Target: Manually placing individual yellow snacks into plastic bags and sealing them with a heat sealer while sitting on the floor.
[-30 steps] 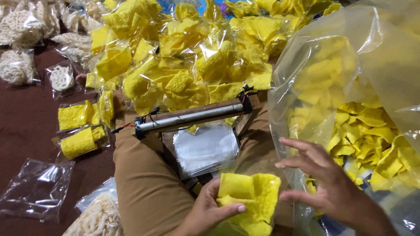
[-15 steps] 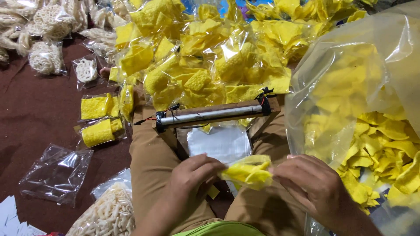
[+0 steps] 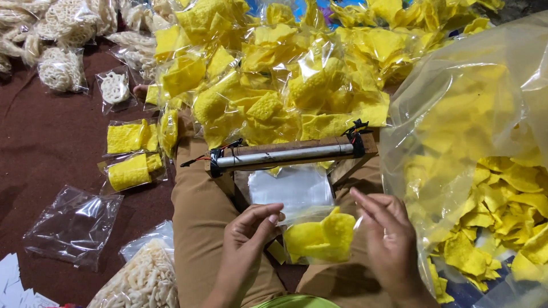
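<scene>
Clear plastic, thin and slippery, is all that either hand has hold of: the left hand (image 3: 246, 236) pinches one top corner of the small bag (image 3: 319, 236) between thumb and fingertips, and the right hand (image 3: 388, 239) nips the other corner the same way, fingers otherwise spread. The bag hangs stretched between them with a few yellow crackers (image 3: 321, 238) sitting low inside, its mouth unsealed as far as I can tell.

Taking the sealer bar (image 3: 288, 154) as landmark, the bag is just on the near side of it, above the lap and over the stack of empty clear bags (image 3: 291, 187) that lies under the bar's near edge. Beyond the bar lies the heap of filled yellow packets (image 3: 274, 74); to its right bulges the big sack of loose crackers (image 3: 474, 171); to its left, on the brown floor (image 3: 51, 148), sit two small yellow packets (image 3: 130, 155).

The risk, I judge, is in that light pinch: if either corner slips, the mouth sags and the crackers tip out. A cracker riding high into the mouth could also be crushed or spoil a seam.
</scene>
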